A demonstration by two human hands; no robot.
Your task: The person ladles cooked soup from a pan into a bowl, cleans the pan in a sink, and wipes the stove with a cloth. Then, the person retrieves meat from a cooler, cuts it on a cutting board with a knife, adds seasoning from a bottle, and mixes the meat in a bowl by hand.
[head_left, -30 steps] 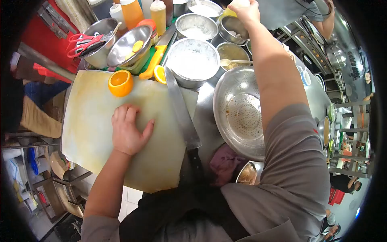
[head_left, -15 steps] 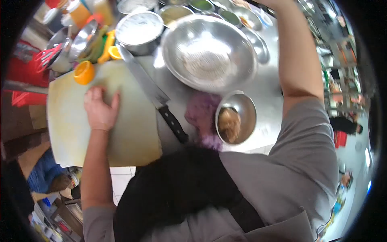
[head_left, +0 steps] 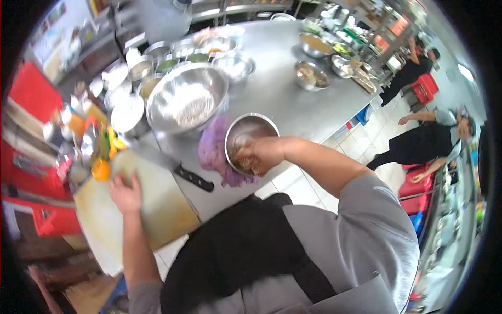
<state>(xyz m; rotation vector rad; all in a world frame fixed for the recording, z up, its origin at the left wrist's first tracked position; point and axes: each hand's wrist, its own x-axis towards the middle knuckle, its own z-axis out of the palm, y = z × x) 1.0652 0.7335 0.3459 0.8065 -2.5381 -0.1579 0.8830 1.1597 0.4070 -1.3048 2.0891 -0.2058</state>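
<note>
My left hand point(head_left: 126, 194) rests on the cutting board point(head_left: 162, 209), its fingers apart and holding nothing. Just beyond its fingertips is a halved orange point(head_left: 101, 170). To its right lies a large knife with a black handle point(head_left: 194, 179), its blade pointing away. My right hand point(head_left: 261, 155) reaches into a small metal bowl point(head_left: 246, 121) over brown food; its fingertips are blurred and partly hidden, so their grip is unclear. A purple cloth point(head_left: 212, 149) lies crumpled beside that bowl, and a large metal bowl point(head_left: 166, 99) stands behind it.
Small metal containers of ingredients point(head_left: 166, 65) line the far left, near an orange-yellow squeezer point(head_left: 114, 144). Across the steel table point(head_left: 272, 63) stands a bowl of brown food point(head_left: 312, 76) among other dishes. A person in a black apron point(head_left: 423, 144) is off to the right.
My right hand has come back from the far side of the table and into the small bowl. The view has swung right. My left hand stays flat on the board.
</note>
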